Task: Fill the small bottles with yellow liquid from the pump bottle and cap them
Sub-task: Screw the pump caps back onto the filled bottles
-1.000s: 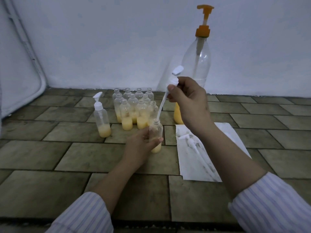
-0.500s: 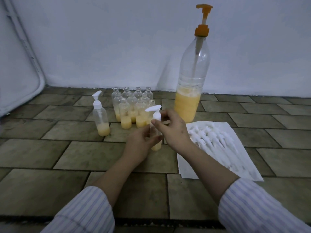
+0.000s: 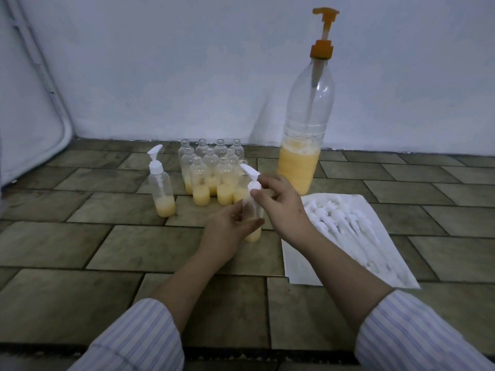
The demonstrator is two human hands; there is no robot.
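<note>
Cap [image 3: 253,180] now seated, right hand [image 3: 278,202] atop

A: What does the surface show?
B: Brown rectangular floor tiles [image 3: 150,247], laid in offset rows.
A: And behind?
B: A pale wall [image 3: 174,68]; a white panel [image 3: 29,108] leaning at left

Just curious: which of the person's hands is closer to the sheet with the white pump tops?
Right. The right hand sits just beside the sheet, left of its pump tops; the left hand is farther left, beyond the small bottle.
</note>
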